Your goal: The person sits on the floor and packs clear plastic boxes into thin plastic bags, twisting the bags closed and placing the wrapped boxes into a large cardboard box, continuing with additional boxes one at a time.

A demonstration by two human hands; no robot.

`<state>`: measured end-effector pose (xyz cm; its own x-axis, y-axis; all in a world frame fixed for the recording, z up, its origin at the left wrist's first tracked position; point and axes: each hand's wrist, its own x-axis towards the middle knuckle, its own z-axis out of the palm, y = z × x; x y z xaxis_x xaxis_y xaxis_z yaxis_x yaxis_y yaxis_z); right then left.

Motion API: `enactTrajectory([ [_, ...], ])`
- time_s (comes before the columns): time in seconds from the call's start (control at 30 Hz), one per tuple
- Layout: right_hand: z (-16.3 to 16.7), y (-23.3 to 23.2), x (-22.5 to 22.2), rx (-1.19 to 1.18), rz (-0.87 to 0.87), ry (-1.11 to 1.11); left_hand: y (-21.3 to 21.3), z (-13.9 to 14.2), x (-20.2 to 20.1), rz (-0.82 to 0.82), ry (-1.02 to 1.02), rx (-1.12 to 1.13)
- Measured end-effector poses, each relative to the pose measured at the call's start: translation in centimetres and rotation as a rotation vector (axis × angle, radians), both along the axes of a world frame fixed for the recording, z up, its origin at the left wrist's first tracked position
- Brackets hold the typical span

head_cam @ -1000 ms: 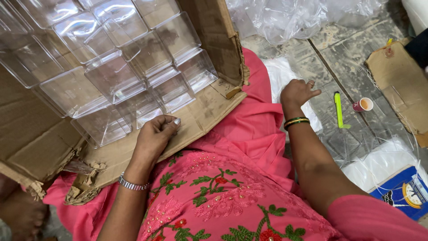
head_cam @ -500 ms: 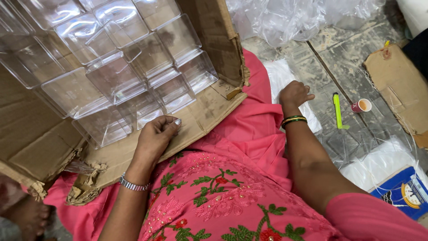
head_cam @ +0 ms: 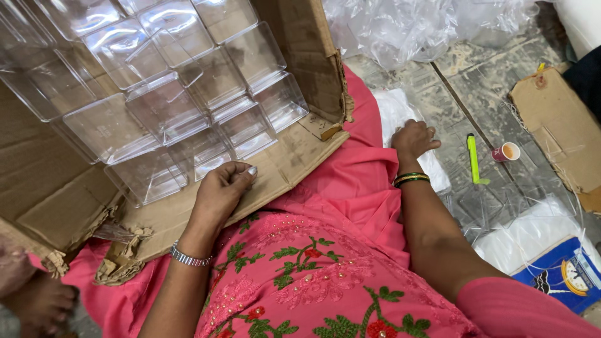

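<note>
Left grip [head_cam: 222,188] curled — one cardboard box [head_cam: 300,37]

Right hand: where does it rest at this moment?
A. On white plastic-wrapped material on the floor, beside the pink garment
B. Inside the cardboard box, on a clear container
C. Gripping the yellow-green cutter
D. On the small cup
A. The right hand lies knuckles-up on the white wrapped sheet next to the pink garment, clear of the yellow-green cutter and the small cup farther out on the floor.
</note>
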<state>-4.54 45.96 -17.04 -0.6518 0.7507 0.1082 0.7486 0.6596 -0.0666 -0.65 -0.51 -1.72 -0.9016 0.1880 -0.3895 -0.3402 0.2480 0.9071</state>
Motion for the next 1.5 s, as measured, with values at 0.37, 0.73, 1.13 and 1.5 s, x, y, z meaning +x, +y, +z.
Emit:
enactTrajectory([
  [0.37, 2.3, 2.5, 0.5, -0.39, -0.013, -0.006, -0.3, -0.8, -0.3, -0.027, 0.087, -0.142],
  [0.73, 5.1, 5.3, 2.6, -0.057, 0.41, 0.328, 0.2, -2.5, -0.4, 0.055, 0.373, -0.211],
  [1.13, 7.8, 8.0, 3.8, -0.021, 0.661, 0.633, -0.4, -1.3, 0.0, -0.006, 0.28, -0.269],
  [1.5, 12.7, 4.0, 4.3, -0.313, 0.614, 0.9, -0.4, -1.1, 0.3, 0.035, 0.309, -0.275],
])
